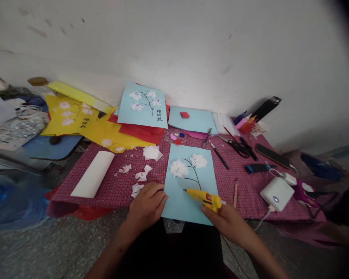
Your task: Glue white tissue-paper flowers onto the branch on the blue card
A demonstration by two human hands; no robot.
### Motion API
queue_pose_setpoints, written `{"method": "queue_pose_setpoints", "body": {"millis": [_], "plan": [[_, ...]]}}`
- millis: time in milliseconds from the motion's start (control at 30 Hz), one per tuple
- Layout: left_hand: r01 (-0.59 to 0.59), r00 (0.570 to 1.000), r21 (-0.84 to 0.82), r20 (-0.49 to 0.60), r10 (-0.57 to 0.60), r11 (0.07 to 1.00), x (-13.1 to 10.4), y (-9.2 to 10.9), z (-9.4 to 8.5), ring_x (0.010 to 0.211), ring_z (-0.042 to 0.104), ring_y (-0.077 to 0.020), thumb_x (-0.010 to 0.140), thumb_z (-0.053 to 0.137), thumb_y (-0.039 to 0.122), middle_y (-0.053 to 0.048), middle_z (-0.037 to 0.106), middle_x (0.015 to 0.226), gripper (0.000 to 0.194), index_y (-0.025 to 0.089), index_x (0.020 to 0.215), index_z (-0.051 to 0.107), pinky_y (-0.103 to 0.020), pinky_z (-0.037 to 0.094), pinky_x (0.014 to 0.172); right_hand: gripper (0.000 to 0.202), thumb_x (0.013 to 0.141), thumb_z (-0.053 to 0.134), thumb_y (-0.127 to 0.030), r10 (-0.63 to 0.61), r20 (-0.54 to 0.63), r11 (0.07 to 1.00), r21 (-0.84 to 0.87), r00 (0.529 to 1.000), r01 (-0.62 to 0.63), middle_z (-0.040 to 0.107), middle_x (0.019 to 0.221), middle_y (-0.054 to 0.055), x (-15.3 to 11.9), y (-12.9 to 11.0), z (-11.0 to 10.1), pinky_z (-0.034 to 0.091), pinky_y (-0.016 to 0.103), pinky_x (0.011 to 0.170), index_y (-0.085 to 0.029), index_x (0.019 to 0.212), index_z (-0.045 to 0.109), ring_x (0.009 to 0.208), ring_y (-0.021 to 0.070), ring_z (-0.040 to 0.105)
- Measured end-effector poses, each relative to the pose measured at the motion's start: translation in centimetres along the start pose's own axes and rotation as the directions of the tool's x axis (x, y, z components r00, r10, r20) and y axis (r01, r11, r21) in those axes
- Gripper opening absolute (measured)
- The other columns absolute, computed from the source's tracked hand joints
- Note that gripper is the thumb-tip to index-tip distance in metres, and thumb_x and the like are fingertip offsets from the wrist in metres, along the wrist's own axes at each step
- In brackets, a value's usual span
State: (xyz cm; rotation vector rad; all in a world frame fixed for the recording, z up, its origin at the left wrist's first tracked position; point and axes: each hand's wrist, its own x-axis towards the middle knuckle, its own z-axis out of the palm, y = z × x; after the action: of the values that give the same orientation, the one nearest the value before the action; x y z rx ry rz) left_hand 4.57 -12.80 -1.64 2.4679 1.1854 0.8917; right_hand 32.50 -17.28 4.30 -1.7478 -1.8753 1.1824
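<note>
My right hand (223, 219) is closed around a yellow hot glue gun (206, 198). Its dark nozzle points left, over the lower part of a light blue sheet of paper (174, 209). Two fluffy white paper flowers (178, 169) sit on that sheet, beside black drawn stems (196, 174). My left hand (148, 203) is at the sheet's left edge with curled fingers pressed together; what they hold, if anything, is hidden. Just above it lie crumpled white paper pieces (142, 175) and a small stack of thin white paper (151, 152).
A finished-looking blue flower picture (142, 108) leans at the back. Folded white paper (94, 174) lies left. To the right are black scissors (238, 148), markers (219, 155), a pencil (235, 193) and a white power block (276, 193) with cables. Yellow sheets (104, 130) cover the back left.
</note>
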Motion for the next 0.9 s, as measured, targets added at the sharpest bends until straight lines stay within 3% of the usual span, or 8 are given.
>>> {"method": "queue_pose_setpoints", "body": {"millis": [900], "plan": [[0.009, 1.0, 0.005, 0.012, -0.009, 1.0, -0.01, 0.02, -0.02, 0.103, 0.059, -0.0243, 0.091, 0.053, 0.018, -0.009, 0.064, 0.108, 0.012, 0.019, 0.096, 0.065, -0.045, 0.051, 0.093, 0.031, 0.097, 0.044, -0.041, -0.04, -0.017, 0.99, -0.133, 0.999, 0.037, 0.064, 0.077, 0.004, 0.13, -0.19, -0.31, 0.043, 0.03, 0.061, -0.018, 0.091, 0.062, 0.067, 0.0197, 0.059]]}}
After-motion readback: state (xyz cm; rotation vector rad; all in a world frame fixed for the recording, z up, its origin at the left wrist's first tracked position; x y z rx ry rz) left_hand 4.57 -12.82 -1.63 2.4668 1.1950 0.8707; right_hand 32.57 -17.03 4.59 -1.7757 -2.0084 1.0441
